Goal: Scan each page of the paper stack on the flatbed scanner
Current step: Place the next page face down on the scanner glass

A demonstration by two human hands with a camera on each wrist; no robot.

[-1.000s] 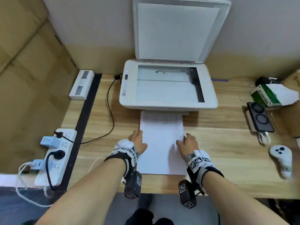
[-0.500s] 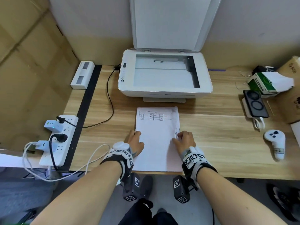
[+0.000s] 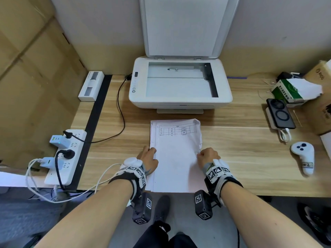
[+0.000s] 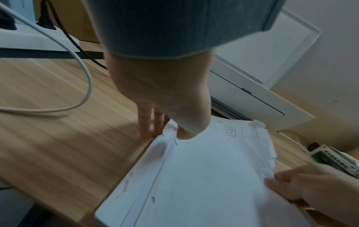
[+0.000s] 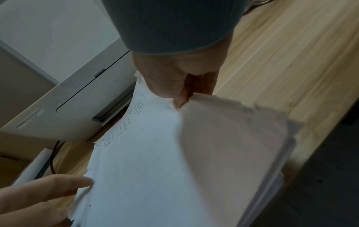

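- Step in hand, as judged: separation of the top sheet from the paper stack (image 3: 176, 158); no page lies on the scanner glass (image 3: 179, 81) yet, so the scanning cycle appears to be at its start.
- Location of the stack: flat on the wooden desk (image 3: 241, 151), just in front of the flatbed scanner (image 3: 180, 102), between the two hands; its near edge reaches the desk edge; the printed table faces up at the far end.
- Scanner condition: lid (image 3: 182, 27) raised upright; glass exposed and free of paper.
- Left hand (image 3: 147, 158): thumb presses down on the stack's left margin; the fingers (image 4: 144, 121) lie straight on the desk beside that edge; nothing is gripped; function is to steady the stack.
- Right hand (image 3: 208, 155): fingers curled, thumb and fingers pinching the right edge of the top sheet; that edge is raised off the sheets beneath in the right wrist view; whether one sheet or more is held cannot be told.
- Next move calls for: confirming a single sheet is held; lifting it clear while the left hand holds the remainder; turning it printed side down; laying it square on the glass; lowering the lid.
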